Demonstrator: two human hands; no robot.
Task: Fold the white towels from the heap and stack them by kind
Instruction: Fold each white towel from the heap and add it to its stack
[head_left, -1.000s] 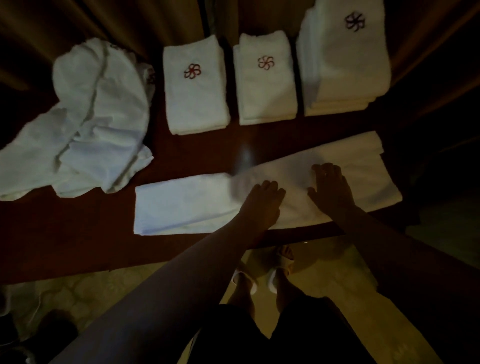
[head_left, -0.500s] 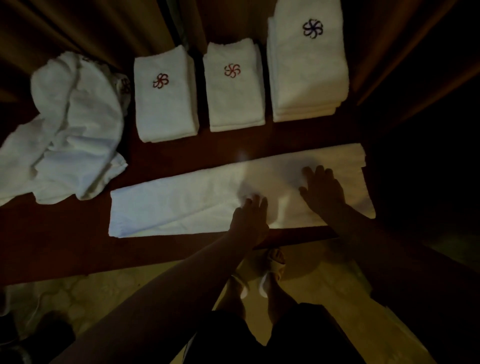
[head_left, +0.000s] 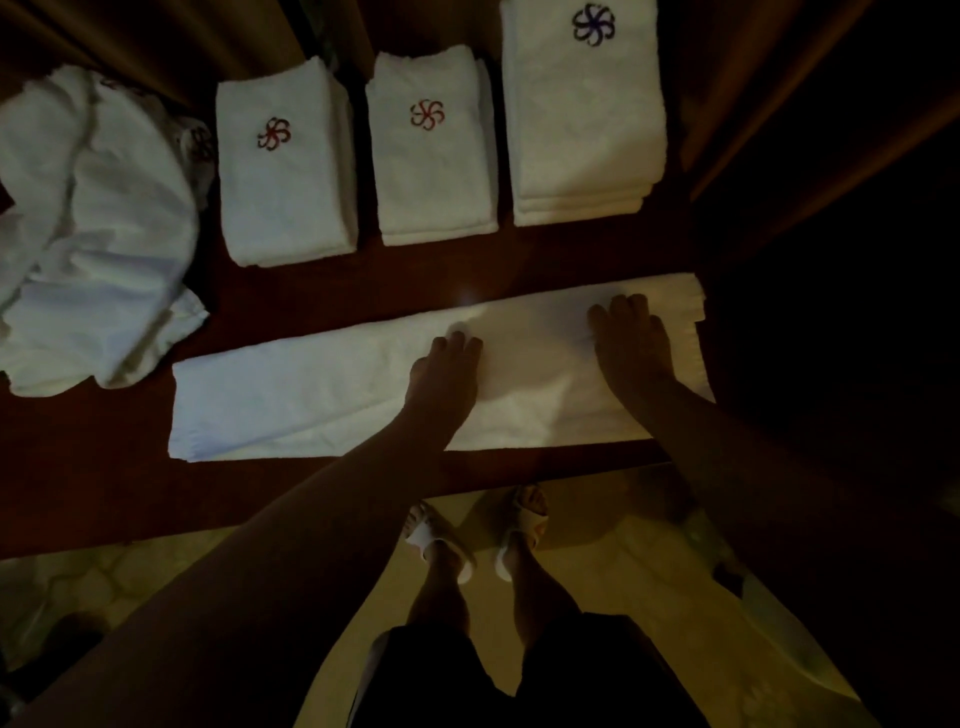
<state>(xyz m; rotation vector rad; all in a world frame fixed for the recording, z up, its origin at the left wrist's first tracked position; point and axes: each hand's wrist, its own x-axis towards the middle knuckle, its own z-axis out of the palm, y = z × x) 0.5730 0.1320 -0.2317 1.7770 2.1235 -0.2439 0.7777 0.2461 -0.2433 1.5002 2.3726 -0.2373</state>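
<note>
A: Head view. What lies nearest the worktop's (head_left: 363, 283) front edge?

B: 1 long white towel (head_left: 311, 395), folded into a narrow strip and laid flat, running from left of centre to the worktop's right end.

A: And the hands?

B: Both hands rest flat on that strip, holding nothing. The left hand (head_left: 447, 379) lies palm down near the strip's middle, fingers straight and close together. The right hand (head_left: 631, 345) lies palm down near the strip's right end, fingers straight and slightly spread. The 2 hands are apart, with bare towel between them.

A: What sits behind the strip?

B: 3 folded stacks in a row along the far side. The left stack (head_left: 285, 166) and the middle stack (head_left: 434, 150) each show a red flower emblem on top. The right stack (head_left: 587, 114) is larger and shows a dark purple flower emblem; several layers are visible at its near edge. The stacks stand just beside one another, not touching the strip.

A: And the unfolded items?

B: A crumpled heap of white towels (head_left: 93, 234) occupies the far left of the worktop, just beside the left stack and near the strip's left end.

A: Below the worktop?

B: A pale floor (head_left: 623, 571) and the person's 2 feet in light sandals (head_left: 522, 525).
</note>
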